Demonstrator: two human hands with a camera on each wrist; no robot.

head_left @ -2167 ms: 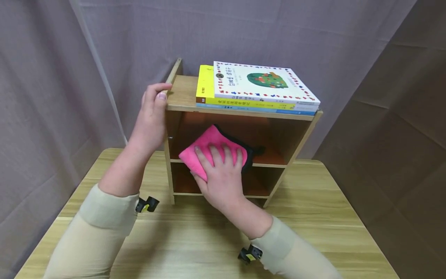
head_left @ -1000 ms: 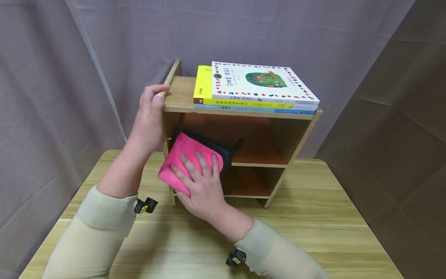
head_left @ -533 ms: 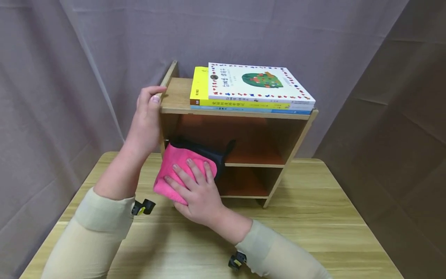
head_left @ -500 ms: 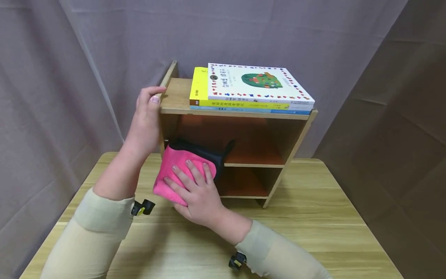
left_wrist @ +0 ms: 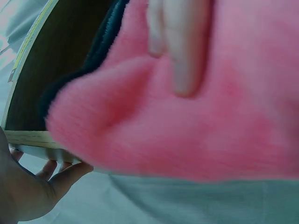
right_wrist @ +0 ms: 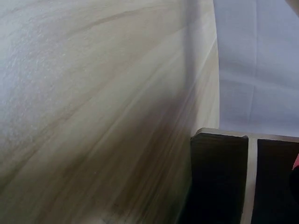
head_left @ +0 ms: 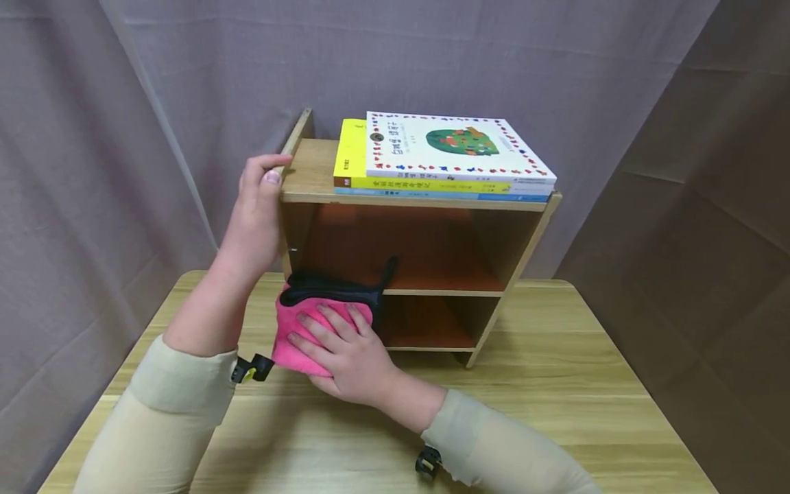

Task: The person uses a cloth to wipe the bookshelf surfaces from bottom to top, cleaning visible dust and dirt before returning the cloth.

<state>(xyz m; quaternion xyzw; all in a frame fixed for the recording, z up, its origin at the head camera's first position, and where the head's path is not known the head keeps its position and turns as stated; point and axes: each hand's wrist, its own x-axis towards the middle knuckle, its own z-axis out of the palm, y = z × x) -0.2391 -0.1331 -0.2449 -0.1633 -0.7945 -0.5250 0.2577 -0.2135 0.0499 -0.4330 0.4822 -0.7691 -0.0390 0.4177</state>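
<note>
In the head view, a small wooden bookshelf [head_left: 420,295] stands on the table. My left hand [head_left: 252,219] grips the upper edge of its left side panel, thumb in front; part of the fingers is hidden behind the panel. My right hand [head_left: 352,353] holds a folded pink cloth [head_left: 290,336] with a black underside and loop at the shelf's front left. Its fingers are spread over the pink face, and the thumb tip is hidden behind the lower edge. In the left wrist view, the cloth fills most of the picture, with the left hand [left_wrist: 28,186] at lower left.
Several books [head_left: 457,147] lie stacked on the shelf's top, a white one uppermost over yellow and blue. The wooden table [head_left: 555,398] extends in front and to both sides. Grey curtains [head_left: 395,62] hang behind and beside it.
My right hand has moved the cloth left and down, from the middle shelf to the front left side. The cloth's black side shows more now. My left hand keeps its hold on the panel.
</note>
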